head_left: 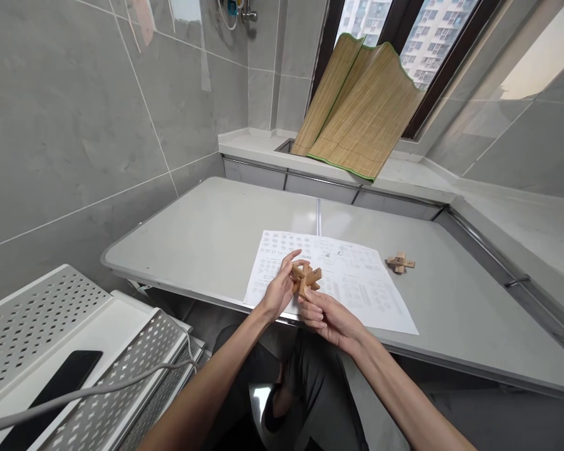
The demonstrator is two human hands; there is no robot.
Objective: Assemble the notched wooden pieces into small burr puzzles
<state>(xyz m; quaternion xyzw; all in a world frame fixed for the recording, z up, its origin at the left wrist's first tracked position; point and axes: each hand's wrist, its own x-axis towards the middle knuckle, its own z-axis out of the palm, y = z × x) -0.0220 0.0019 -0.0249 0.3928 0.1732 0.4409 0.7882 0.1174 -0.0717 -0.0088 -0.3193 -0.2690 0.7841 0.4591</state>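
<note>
A wooden burr puzzle of interlocking light-brown bars is held between both hands, just above the table's near edge. My left hand grips its left side, with the fingers curving behind it. From the lower right, my right hand pinches a bar of the puzzle, thumb on top and the other fingers curled beneath. Under and behind the hands lies a large white instruction sheet printed with small diagrams. A second wooden puzzle in a similar cross shape rests on the table to the right of the sheet.
The grey folding table has a seam at its middle. Behind it, a bamboo mat leans against the window. At lower left a white perforated rack carries a black phone and a grey cable.
</note>
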